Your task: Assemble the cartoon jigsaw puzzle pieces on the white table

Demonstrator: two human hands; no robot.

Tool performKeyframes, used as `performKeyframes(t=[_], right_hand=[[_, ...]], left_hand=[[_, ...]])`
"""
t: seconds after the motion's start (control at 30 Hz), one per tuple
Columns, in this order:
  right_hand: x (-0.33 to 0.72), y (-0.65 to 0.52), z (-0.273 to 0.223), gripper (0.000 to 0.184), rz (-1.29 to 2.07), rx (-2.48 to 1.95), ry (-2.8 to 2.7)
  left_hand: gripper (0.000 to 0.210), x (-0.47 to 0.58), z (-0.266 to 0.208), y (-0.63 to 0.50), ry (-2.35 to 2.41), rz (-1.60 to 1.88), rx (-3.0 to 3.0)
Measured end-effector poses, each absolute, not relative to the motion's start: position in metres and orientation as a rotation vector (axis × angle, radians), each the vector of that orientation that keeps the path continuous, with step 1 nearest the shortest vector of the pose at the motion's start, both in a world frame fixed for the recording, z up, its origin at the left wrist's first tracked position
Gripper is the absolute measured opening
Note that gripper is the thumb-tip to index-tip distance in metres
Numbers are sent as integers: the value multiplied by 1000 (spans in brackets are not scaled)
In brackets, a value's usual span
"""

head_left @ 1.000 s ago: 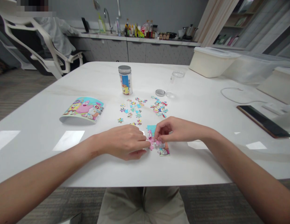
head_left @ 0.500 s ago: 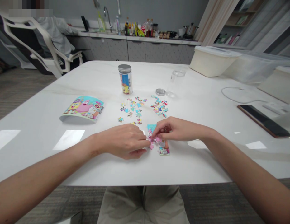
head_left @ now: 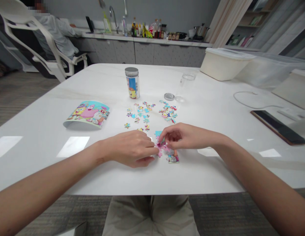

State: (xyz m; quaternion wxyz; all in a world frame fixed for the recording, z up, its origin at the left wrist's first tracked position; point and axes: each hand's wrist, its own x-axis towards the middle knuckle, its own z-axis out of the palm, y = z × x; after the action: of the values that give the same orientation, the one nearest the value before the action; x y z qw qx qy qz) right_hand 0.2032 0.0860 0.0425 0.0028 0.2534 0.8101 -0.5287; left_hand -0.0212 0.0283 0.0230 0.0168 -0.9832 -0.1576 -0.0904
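Just beyond the table's front edge lies a partly joined jigsaw puzzle [head_left: 173, 158], with turquoise, pink and white parts showing. From the left, my left hand [head_left: 132, 148] has its fingers curled, with the fingertips at the puzzle's pink left edge. My right hand [head_left: 183, 136] arches over the middle, its thumb and index finger closed about a pink puzzle piece [head_left: 163, 146]. Those fingers hide part of the picture. Farther back lie two groups of loose puzzle pieces, a left group [head_left: 140, 114] and a right group [head_left: 169, 114].
A curved picture sheet [head_left: 89, 114] stands at the left. Behind the pieces are a lidded picture jar [head_left: 132, 86], a metal lid [head_left: 169, 96] and a clear jar [head_left: 186, 87]. On the right lie a phone [head_left: 277, 126] and storage boxes [head_left: 223, 65]. A person [head_left: 56, 36] sits far left.
My right thumb and index finger have shifted slightly over the pink pieces. My left hand stays nearly still, and the loose pieces lie as before.
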Motion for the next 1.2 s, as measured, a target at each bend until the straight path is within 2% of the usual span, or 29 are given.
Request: performKeyframes(t=[0.2,0.33,1.2], right_hand=[[204,87,42,12,-1644,802,2538],[203,86,44,10,-1517,788,2653],[201,81,41,12,-1406,865,2691]], left_hand=[[14,-23,22,29,-482,-287,-3057],[16,-23,24,28,-457,-228,-3058],[18,-22,25,26,-443,-225,-3085]])
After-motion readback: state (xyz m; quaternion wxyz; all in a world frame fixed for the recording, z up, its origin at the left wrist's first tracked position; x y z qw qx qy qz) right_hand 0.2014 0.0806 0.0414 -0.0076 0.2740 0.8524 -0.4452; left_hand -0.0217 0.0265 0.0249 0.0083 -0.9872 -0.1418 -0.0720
